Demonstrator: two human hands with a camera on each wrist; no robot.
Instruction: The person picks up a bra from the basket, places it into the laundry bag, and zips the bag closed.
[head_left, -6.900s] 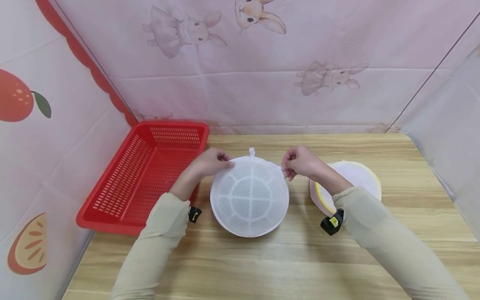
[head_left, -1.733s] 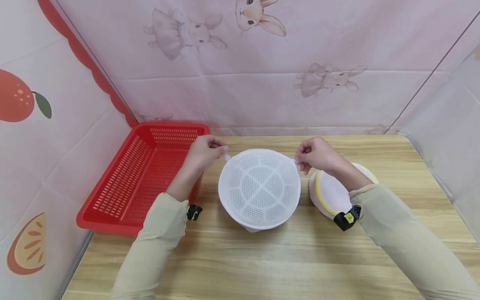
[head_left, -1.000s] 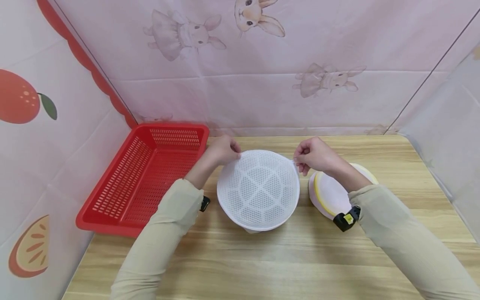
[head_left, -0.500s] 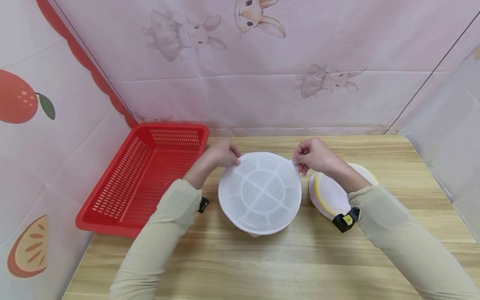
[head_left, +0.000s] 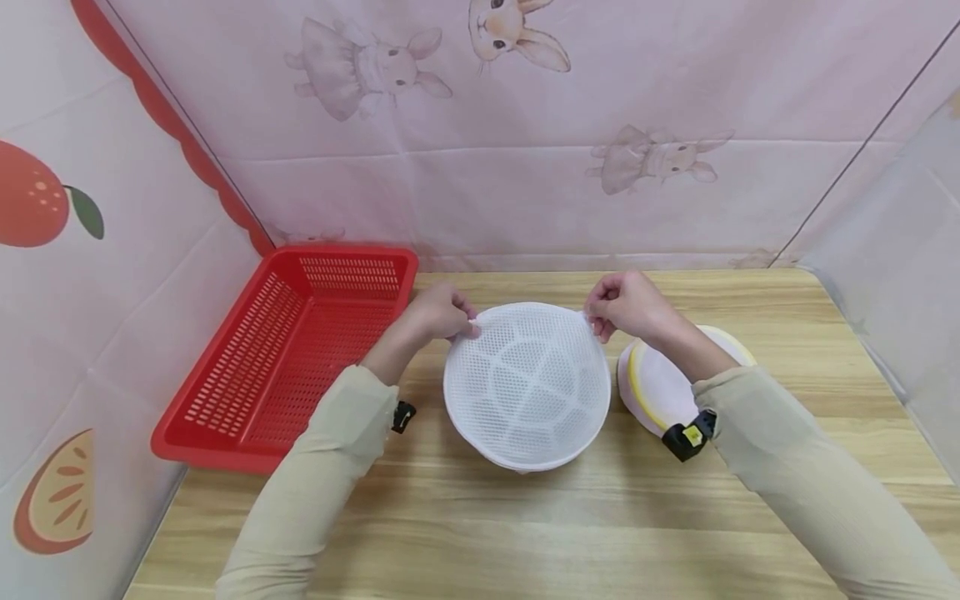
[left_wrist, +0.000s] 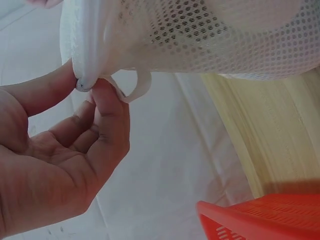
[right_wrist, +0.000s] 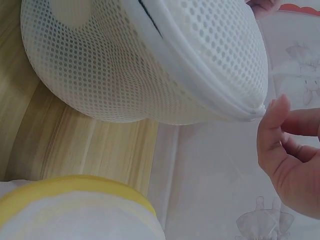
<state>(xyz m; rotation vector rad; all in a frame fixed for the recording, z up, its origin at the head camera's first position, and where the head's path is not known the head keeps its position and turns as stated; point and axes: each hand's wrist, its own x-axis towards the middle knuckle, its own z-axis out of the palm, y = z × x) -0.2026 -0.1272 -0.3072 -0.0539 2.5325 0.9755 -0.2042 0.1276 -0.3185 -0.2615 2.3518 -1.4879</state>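
A round white mesh laundry bag (head_left: 528, 392) with a zipped rim stands tilted on the table between both hands. My left hand (head_left: 442, 312) pinches the rim at its back left. In the left wrist view, thumb and forefinger of the left hand (left_wrist: 65, 145) grip the zipper band (left_wrist: 89, 55) beside a small fabric loop (left_wrist: 137, 86). At the back right, my right hand (head_left: 624, 307) pinches the rim's edge. The right wrist view shows the thumb and finger of the right hand (right_wrist: 292, 155) at that edge, and a dark slit along the zipper (right_wrist: 150, 20).
To the left stands a red slotted plastic basket (head_left: 300, 367). A pale bag with yellow trim (head_left: 660, 387) lies on the wooden table (head_left: 525, 533) at the right, partly under my right forearm. A pink curtain-like wall (head_left: 480, 192) rises behind the table.
Since the earliest frame the bag has turned and shifted right. My left hand went from the loop at the bag's left to the rim, then slightly left. My right hand keeps its pinch.
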